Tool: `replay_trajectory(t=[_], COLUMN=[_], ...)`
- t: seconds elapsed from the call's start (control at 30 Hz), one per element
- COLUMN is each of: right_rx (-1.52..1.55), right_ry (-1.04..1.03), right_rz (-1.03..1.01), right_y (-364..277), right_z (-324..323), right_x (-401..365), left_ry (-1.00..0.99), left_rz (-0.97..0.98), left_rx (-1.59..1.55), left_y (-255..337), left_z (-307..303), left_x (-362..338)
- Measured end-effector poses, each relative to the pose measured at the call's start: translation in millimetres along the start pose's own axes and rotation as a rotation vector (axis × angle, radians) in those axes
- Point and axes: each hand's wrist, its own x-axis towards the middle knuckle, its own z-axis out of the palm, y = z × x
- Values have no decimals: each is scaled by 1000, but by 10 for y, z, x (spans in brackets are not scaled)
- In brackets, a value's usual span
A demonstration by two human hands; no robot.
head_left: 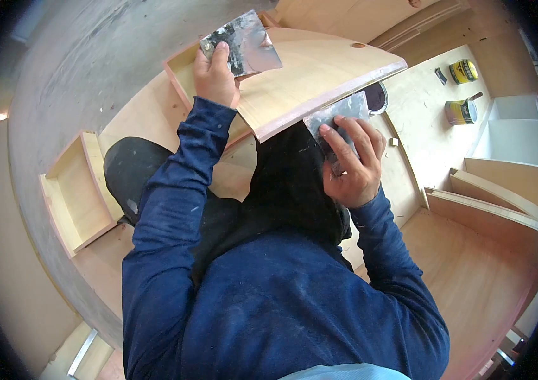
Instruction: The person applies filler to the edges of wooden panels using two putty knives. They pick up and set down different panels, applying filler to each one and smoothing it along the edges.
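My left hand (pixel 218 76) grips a square metal plate (pixel 243 45) smeared with dark and pinkish paste, held over the left end of a pale wooden drawer (pixel 313 69). With bent fingers my right hand (pixel 352 155) holds a thin metal scraper (pixel 340 117), its far edge close to the drawer's near long edge. Whether it touches the wood I cannot tell. That edge carries a pinkish-white coating. The drawer lies across in front of me, above my dark trousers.
An open round can (pixel 376 98) stands behind the scraper. Two yellow-labelled cans (pixel 464 71) (pixel 461 112) are at the upper right. A small drawer (pixel 82 193) lies at the left. Wooden boards (pixel 490 206) and a large panel (pixel 471 259) occupy the right.
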Motion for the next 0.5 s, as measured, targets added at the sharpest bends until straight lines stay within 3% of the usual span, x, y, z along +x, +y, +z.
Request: replay_trajectory(t=[0.07,0.13,0.5], right_rx=[116,107,83], right_ry=[-25,-10,-22], right_rz=[106,106,82], right_y=[-22,-27,101], right_z=[-61,-33,-82], right_x=[60,92,30], left_ry=[-9,-5,40], left_rz=[-7,8,7], left_rx=[0,105,33], left_y=[-3,-14,53], left_z=[-28,-44,73], left_x=[22,27,-59])
